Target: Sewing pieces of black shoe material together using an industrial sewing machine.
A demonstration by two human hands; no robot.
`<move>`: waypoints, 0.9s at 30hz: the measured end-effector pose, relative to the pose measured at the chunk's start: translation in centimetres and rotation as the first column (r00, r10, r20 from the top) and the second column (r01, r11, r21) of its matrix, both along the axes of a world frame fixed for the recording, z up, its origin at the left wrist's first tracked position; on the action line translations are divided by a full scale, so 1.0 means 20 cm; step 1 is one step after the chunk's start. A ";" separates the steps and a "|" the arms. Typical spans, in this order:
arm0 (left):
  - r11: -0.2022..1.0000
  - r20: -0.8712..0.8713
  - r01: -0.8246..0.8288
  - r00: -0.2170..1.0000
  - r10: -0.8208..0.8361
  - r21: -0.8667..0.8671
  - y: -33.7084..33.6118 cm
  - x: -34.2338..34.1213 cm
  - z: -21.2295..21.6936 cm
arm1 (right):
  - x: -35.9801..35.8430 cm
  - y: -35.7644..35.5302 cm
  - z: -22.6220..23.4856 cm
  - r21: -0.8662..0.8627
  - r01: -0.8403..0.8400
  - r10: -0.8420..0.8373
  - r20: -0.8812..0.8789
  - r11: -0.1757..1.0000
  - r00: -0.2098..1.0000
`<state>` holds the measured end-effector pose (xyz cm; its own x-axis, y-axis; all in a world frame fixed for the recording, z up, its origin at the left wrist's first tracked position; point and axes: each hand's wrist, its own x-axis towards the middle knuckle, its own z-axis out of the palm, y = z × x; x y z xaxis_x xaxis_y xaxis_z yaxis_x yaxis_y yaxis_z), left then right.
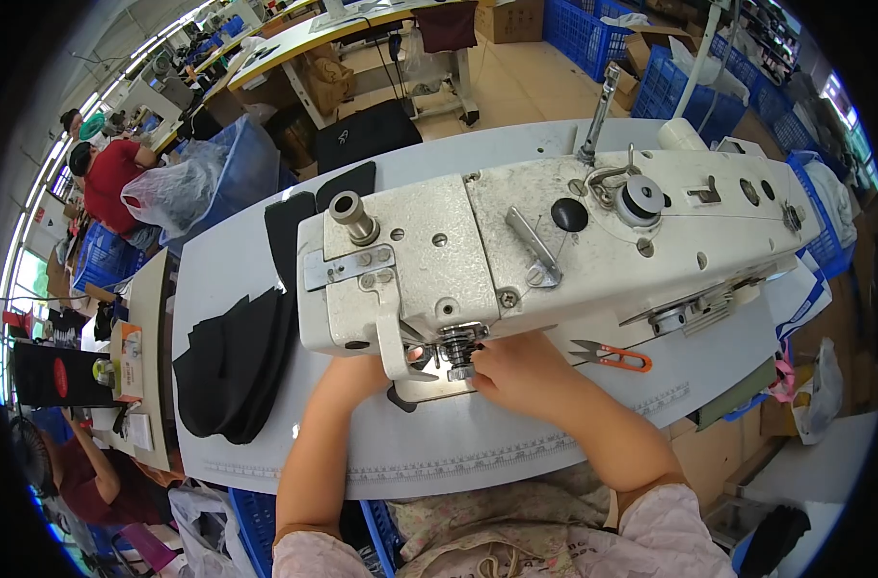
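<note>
A white industrial sewing machine (400, 250) fills the middle of the view and hides much of both hands. My left hand (362, 374) reaches under the machine head's left end, its fingers out of sight behind the presser lever and tension spring (458, 352). My right hand (505, 366) is beside that spring, fingers curled in; what they hold, if anything, is hidden. The edge of a dark piece (400, 398) shows just below my left hand. Right of my right hand lie orange-handled thread snips (612, 357), blades apart.
Stacked black fabric pieces (229, 371) lie on the left of the pale table (439, 462), which has a ruler printed along its near edge. A blue bin (241, 173) with plastic bags stands beyond. Two people work at the left. Blue crates (690, 91) stand at far right.
</note>
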<state>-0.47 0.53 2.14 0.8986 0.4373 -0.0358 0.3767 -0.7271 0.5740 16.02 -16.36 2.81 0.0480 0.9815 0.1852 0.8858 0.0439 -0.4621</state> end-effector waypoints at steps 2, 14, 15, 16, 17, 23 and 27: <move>0.997 0.039 -0.035 0.999 0.038 -0.068 -0.01 -0.01 -0.03 | -0.02 0.00 0.02 -0.036 -0.006 0.006 0.008 0.999 1.000; 0.997 0.218 -0.043 0.976 0.030 0.058 -0.03 -0.03 -0.11 | -0.02 0.01 0.01 0.030 0.014 -0.014 -0.007 0.999 1.000; 0.997 0.216 -0.046 0.976 0.033 0.056 -0.04 -0.02 -0.10 | -0.01 0.01 0.01 0.131 0.022 -0.026 0.032 0.991 0.999; 0.998 0.229 -0.044 0.973 0.033 0.044 -0.04 -0.01 -0.09 | -0.01 0.01 0.00 0.129 0.018 -0.023 0.031 0.991 0.999; 0.999 0.243 -0.042 0.970 0.032 0.032 -0.05 0.00 -0.08 | -0.01 0.01 0.00 0.122 0.025 -0.029 0.028 0.992 0.999; 0.996 0.129 -0.088 0.988 0.086 0.010 -0.03 -0.01 -0.16 | -0.02 0.02 0.05 -0.166 0.061 -0.079 -0.108 0.984 0.991; 0.994 0.159 -0.106 0.982 0.105 -0.003 -0.03 0.00 -0.15 | -0.02 0.02 0.03 -0.110 0.067 -0.079 -0.111 0.992 0.991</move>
